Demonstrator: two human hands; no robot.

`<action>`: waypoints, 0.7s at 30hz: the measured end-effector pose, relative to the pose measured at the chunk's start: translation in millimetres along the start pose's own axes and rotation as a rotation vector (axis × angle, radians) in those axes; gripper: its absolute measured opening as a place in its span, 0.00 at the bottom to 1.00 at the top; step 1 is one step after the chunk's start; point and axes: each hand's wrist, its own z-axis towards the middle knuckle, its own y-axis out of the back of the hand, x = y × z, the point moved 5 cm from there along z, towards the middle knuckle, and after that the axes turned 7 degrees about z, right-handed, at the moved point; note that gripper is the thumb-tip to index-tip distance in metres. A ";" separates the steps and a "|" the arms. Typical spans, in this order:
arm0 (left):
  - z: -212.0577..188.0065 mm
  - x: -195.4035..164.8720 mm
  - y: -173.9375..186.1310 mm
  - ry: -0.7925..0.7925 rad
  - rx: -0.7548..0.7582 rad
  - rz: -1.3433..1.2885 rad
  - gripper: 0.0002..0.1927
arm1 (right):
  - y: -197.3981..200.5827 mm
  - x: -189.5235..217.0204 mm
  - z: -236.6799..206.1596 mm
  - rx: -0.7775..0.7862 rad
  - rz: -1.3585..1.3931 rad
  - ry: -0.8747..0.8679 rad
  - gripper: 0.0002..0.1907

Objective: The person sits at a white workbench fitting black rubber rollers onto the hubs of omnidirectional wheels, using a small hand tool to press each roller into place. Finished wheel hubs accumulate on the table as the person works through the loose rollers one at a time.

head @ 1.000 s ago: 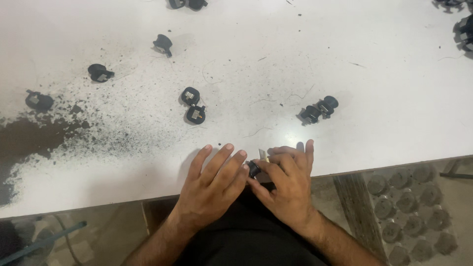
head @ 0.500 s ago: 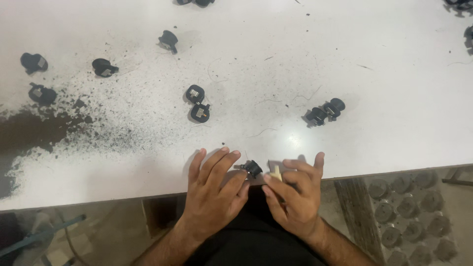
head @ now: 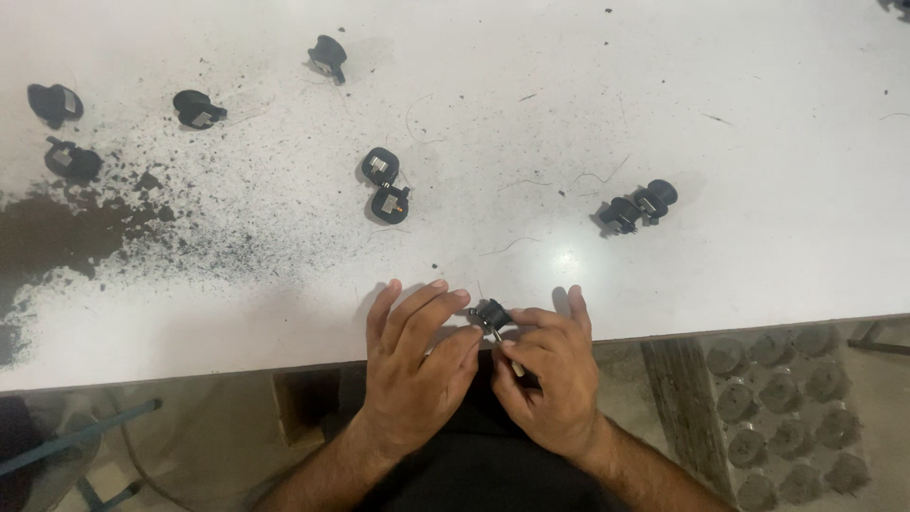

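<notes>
The counter has a smooth white top, a little glossy, with a bright reflection near its front edge; dark powder lies on it as a matt, grainy layer; the small black part between the left hand and the right hand looks like matt plastic; the loose black pieces look like the same matt plastic, with small shiny metal inserts; the grey cups below look rough and dull.
</notes>
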 end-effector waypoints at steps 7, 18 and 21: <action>4.1 -3.5 -1.7 -0.131 -0.026 0.045 0.07 | 1.5 -4.1 1.8 0.008 0.013 0.019 0.16; 13.4 2.9 -9.7 0.053 0.081 -0.007 0.07 | 5.0 -10.7 -1.8 -0.016 0.002 0.040 0.17; 14.6 4.3 -9.5 0.073 0.108 -0.057 0.06 | 4.6 -7.7 -6.6 0.038 0.005 0.119 0.19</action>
